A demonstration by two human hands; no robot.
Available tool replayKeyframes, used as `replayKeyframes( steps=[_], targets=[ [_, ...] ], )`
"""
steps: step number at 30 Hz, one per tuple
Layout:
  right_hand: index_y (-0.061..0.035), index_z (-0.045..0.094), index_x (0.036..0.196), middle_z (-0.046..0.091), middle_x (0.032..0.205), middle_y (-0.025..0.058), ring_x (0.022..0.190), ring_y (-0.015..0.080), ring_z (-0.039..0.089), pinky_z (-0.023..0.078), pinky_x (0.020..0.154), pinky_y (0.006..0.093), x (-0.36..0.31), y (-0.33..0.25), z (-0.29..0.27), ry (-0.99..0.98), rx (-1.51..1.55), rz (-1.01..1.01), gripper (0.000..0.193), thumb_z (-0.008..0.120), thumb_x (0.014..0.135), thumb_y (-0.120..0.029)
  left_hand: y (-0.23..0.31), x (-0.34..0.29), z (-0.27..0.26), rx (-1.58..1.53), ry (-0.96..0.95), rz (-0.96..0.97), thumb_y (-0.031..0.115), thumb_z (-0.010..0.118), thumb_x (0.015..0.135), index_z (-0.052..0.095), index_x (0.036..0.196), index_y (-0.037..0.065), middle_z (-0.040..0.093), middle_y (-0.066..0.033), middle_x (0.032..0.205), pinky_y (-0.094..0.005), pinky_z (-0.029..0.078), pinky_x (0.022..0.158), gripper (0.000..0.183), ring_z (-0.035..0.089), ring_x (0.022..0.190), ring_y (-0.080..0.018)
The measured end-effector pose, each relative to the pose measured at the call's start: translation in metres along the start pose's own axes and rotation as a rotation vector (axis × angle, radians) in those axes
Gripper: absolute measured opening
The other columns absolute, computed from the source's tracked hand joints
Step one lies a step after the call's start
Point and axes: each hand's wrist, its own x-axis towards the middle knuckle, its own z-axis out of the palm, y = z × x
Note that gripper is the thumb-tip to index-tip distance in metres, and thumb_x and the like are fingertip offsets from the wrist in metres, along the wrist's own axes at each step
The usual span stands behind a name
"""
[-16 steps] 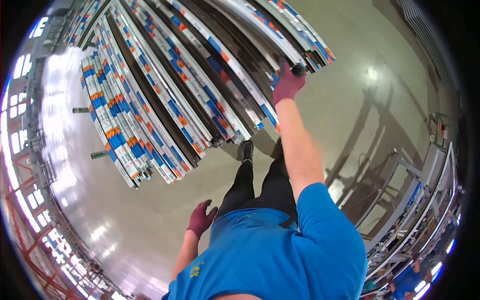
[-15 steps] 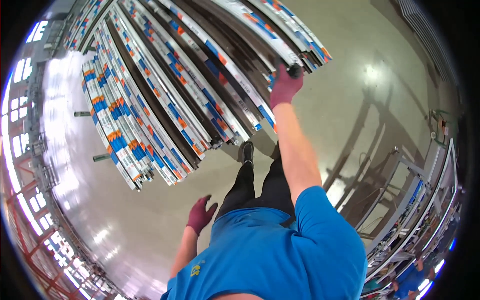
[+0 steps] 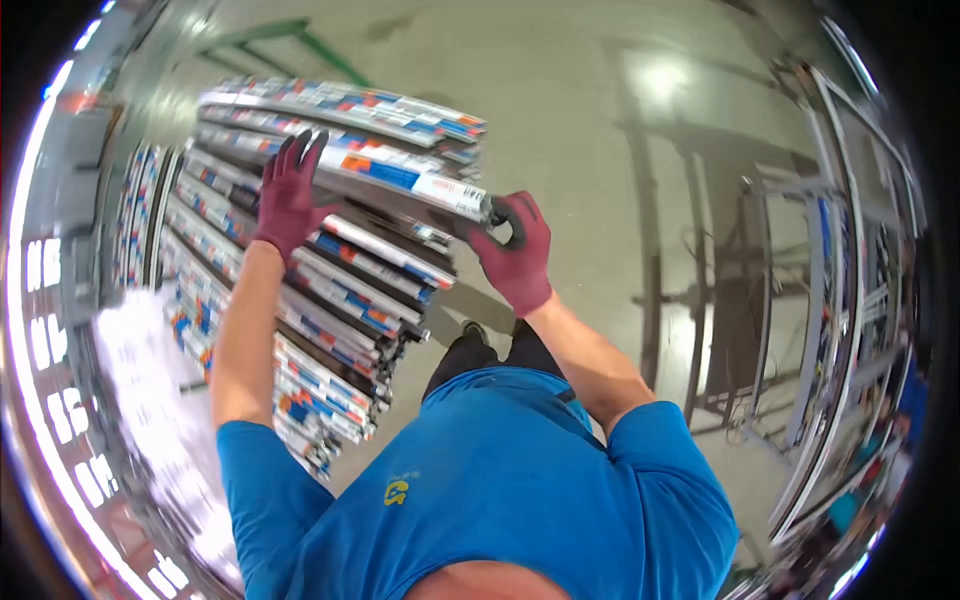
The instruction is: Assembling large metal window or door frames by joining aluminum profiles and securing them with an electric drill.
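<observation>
A stack of long metal profiles (image 3: 330, 290), wrapped in white film with blue and orange markings, lies on racks in front of me. My left hand (image 3: 288, 195), in a maroon glove, rests flat with spread fingers on one long profile (image 3: 400, 175) near the top of the stack. My right hand (image 3: 515, 250), also in a maroon glove, is closed around the end of that same profile. The profile runs from upper left to its end at my right hand.
More wrapped profiles (image 3: 350, 105) lie at the top of the stack, with a green frame (image 3: 300, 45) behind. Metal racks and frames (image 3: 800, 300) stand to the right. The polished concrete floor (image 3: 600, 130) shines with reflected lights.
My view has swung so the stack now sits at the left. My left hand rose from my side onto the profile. My right hand still grips the profile end.
</observation>
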Motion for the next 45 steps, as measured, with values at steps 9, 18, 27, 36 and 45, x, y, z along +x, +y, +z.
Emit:
replayKeyframes(
  steps=[9,18,27,36,45],
  targets=[
    [-0.0017,0.060,0.131,0.064,0.122,0.0122,0.113,0.0252,0.061,0.051,0.098,0.0376,-0.063,-0.042,-0.267,0.242,0.229,0.310,0.054,0.075,0.079,0.002,0.116,0.086,0.037,-0.361,-0.325,0.566,0.038,0.090,0.071,0.070,0.118,0.010,0.071,-0.0148,0.117,-0.0461,0.054,0.095,0.059,0.067,0.111,-0.0375],
    [-0.0071,0.037,0.161,0.040,0.163,0.0097,0.150,0.0255,0.038,0.034,0.122,0.0454,-0.142,-0.044,-0.152,-0.010,0.650,0.638,0.079,0.074,0.091,-0.015,0.407,0.078,-0.089,-0.684,-0.473,0.970,0.048,0.076,0.083,0.073,0.101,0.008,0.073,-0.0197,0.094,-0.0476,0.056,0.087,0.044,0.069,0.095,-0.0404],
    [-0.0077,0.056,0.142,0.066,0.135,0.0156,0.130,0.0338,0.062,0.049,0.111,0.0485,-0.180,-0.065,-0.273,0.582,0.868,0.238,0.068,0.061,0.100,-0.060,0.465,0.111,-0.032,-0.877,-1.345,1.183,0.037,0.085,0.081,0.038,0.160,0.004,0.043,-0.0179,0.162,-0.0422,0.031,0.125,0.097,0.040,0.150,-0.0293],
    [-0.0067,0.063,0.131,0.071,0.125,0.0165,0.119,0.0352,0.068,0.053,0.106,0.0507,-0.271,-0.023,-0.509,0.843,0.943,0.043,0.069,0.057,0.098,-0.067,0.532,0.028,0.073,-0.867,-1.090,0.863,0.036,0.090,0.076,0.059,0.134,0.000,0.072,-0.0154,0.119,-0.0384,0.054,0.097,0.075,0.068,0.110,-0.0235],
    [-0.0133,0.037,0.157,0.062,0.132,0.0054,0.123,0.0183,0.060,0.051,0.103,0.0402,-0.289,-0.040,-0.603,0.786,0.846,0.138,0.082,0.081,0.090,-0.029,0.931,0.040,-0.130,-1.065,-1.155,0.815,0.028,0.086,0.084,0.070,0.115,-0.006,0.076,-0.0115,0.094,-0.0317,0.057,0.067,0.049,0.069,0.074,-0.0147]
  ],
)
